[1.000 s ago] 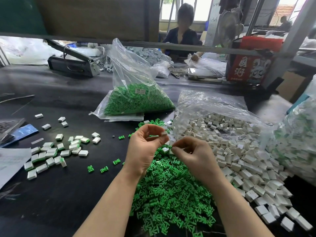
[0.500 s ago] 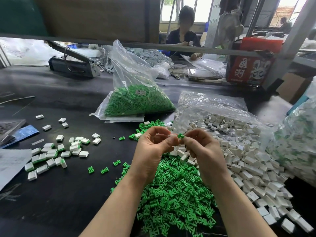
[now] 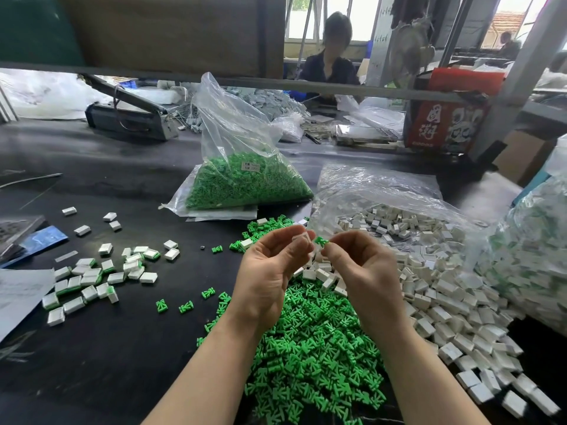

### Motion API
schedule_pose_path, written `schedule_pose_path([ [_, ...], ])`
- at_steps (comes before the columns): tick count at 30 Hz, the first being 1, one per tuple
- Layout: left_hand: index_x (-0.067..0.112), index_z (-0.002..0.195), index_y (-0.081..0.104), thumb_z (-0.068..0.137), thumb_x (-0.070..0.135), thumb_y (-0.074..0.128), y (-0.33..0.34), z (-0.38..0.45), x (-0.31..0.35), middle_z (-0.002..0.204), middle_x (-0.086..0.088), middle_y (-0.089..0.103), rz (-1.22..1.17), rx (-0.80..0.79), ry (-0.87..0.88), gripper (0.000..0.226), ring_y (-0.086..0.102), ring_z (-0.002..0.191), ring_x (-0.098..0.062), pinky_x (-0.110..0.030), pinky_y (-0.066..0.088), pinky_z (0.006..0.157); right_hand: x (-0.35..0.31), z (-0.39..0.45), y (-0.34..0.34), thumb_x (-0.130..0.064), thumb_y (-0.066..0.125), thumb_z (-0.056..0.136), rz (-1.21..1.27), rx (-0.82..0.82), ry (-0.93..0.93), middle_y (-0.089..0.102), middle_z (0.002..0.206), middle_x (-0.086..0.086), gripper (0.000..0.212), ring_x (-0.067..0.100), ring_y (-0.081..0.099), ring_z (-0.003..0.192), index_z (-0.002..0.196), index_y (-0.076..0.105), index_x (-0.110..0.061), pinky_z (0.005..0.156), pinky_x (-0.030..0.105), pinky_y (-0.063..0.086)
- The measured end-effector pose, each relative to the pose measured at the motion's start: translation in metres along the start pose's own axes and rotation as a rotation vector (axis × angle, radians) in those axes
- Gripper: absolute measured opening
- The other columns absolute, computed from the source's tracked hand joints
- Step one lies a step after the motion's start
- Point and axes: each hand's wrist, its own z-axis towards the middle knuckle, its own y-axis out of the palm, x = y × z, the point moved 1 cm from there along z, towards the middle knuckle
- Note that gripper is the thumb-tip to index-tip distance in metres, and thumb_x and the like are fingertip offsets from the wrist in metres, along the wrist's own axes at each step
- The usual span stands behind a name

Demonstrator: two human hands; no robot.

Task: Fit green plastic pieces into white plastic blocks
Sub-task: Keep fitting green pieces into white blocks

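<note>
My left hand (image 3: 270, 271) pinches a small white plastic block (image 3: 300, 239) at its fingertips. My right hand (image 3: 365, 265) pinches a green plastic piece (image 3: 321, 241) right beside the block, the two nearly touching. Both hands hover above a heap of loose green pieces (image 3: 310, 348) on the black table. A pile of loose white blocks (image 3: 445, 289) spreads to the right. A group of white blocks with green showing (image 3: 92, 277) lies on the left.
A clear bag of green pieces (image 3: 245, 182) stands behind the hands, an open clear bag (image 3: 377, 185) over the white blocks. Another filled bag (image 3: 534, 250) sits far right. Papers lie at the left edge. A person sits across the table (image 3: 329, 65).
Both hands have risen from the pile and come together; the right hand now brings a green piece up beside the white block in the left.
</note>
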Motion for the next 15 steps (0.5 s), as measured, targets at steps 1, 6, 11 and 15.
schedule_pose_path([
  [1, 0.010, 0.089, 0.078, 0.068, 0.006, 0.072, 0.0000, -0.0001, 0.0004, 0.093, -0.012, 0.076, -0.033, -0.004, -0.011, 0.022, 0.073, 0.078, -0.015, -0.020, 0.057, 0.069, 0.0000, 0.0002, -0.0004, -0.002, 0.069, 0.087, -0.009, 0.015, -0.007, 0.067, 0.075, 0.015, 0.009, 0.037, 0.064, 0.075, 0.080, 0.067, -0.008, 0.068, 0.043, 0.055],
  [6, 0.011, 0.090, 0.080, 0.071, 0.006, 0.069, -0.0004, -0.0014, 0.0024, 0.086, -0.010, 0.076, -0.038, -0.044, -0.034, 0.023, 0.073, 0.077, -0.016, -0.020, 0.057, 0.069, -0.0014, -0.0005, -0.0001, -0.005, 0.069, 0.087, -0.081, 0.025, -0.032, 0.069, 0.073, 0.012, 0.009, 0.034, 0.064, 0.071, 0.079, 0.068, -0.010, 0.066, 0.045, 0.054],
  [11, 0.010, 0.093, 0.080, 0.070, 0.008, 0.072, -0.0009, -0.0017, 0.0023, 0.089, -0.011, 0.076, 0.020, -0.066, -0.033, 0.024, 0.073, 0.078, -0.016, -0.021, 0.057, 0.071, -0.0012, -0.0006, 0.0010, -0.006, 0.069, 0.086, -0.122, 0.011, -0.047, 0.069, 0.072, 0.009, 0.009, 0.031, 0.064, 0.068, 0.079, 0.067, -0.011, 0.064, 0.046, 0.054],
  [15, 0.012, 0.093, 0.079, 0.067, 0.012, 0.076, -0.0024, -0.0013, 0.0041, 0.088, -0.012, 0.076, 0.145, -0.069, 0.024, 0.026, 0.072, 0.078, -0.018, -0.024, 0.058, 0.075, 0.0003, -0.0006, 0.0004, -0.007, 0.070, 0.085, -0.168, 0.004, -0.072, 0.067, 0.068, 0.005, 0.011, 0.026, 0.062, 0.062, 0.077, 0.067, -0.015, 0.057, 0.042, 0.053],
])
